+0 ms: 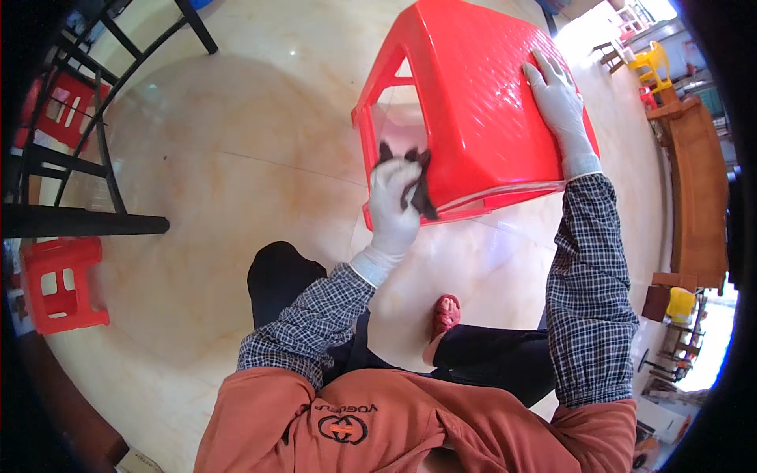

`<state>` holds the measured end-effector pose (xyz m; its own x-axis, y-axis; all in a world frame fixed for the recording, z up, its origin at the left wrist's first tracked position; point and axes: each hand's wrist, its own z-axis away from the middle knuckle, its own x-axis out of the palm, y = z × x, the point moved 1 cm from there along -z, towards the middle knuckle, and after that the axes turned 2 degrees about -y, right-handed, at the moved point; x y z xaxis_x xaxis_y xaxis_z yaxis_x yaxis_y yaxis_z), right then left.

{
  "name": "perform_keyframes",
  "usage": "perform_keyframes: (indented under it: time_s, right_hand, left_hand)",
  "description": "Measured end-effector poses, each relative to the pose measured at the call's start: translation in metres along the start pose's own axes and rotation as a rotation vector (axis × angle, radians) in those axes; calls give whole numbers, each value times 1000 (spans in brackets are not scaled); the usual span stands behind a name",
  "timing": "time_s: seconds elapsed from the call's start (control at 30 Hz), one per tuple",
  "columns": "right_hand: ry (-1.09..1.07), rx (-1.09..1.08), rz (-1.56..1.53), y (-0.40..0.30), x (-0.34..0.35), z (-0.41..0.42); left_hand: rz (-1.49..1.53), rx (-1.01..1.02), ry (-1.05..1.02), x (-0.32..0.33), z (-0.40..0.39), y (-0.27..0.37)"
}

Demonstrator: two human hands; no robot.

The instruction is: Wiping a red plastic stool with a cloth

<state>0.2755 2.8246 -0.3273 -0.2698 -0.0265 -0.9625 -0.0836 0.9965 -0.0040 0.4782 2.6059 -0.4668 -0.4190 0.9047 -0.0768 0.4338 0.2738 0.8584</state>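
A red plastic stool (473, 100) is before me over the tiled floor, tilted so that its textured seat faces up and to the right. My left hand (395, 204), in a white glove, grips a dark cloth (421, 186) against the near left edge of the stool, by a leg opening. The cloth is bunched, and its ends stick out past my fingers. My right hand (555, 94), gloved too, lies flat on the seat's right side with the fingers spread. The stool's far legs are partly hidden behind its seat.
A black metal frame (89, 222) stands at the left, with red plastic stools (65, 287) beside it. To the right are a brown wooden table (698, 195) and a yellow chair (650, 65). My foot in a red sandal (445, 316) rests on the floor below the stool.
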Motion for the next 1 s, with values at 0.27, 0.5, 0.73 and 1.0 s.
perform_keyframes:
  time_s: [0.27,0.5,0.73,1.0]
  right_hand:
    - [-34,1,-33,-1,0,-1]
    - [-25,-42,-67,10,10,-8]
    - [20,-116,-106,35,12,-19]
    - [161,-98,-11,26,3,-2]
  left_hand:
    - [-13,-777,-166,-44,87,-81]
    - [34,-85,47,2,13,-16]
    - [-274,-410,114,23,86,-108]
    - [387,-900,108,6,80,-21]
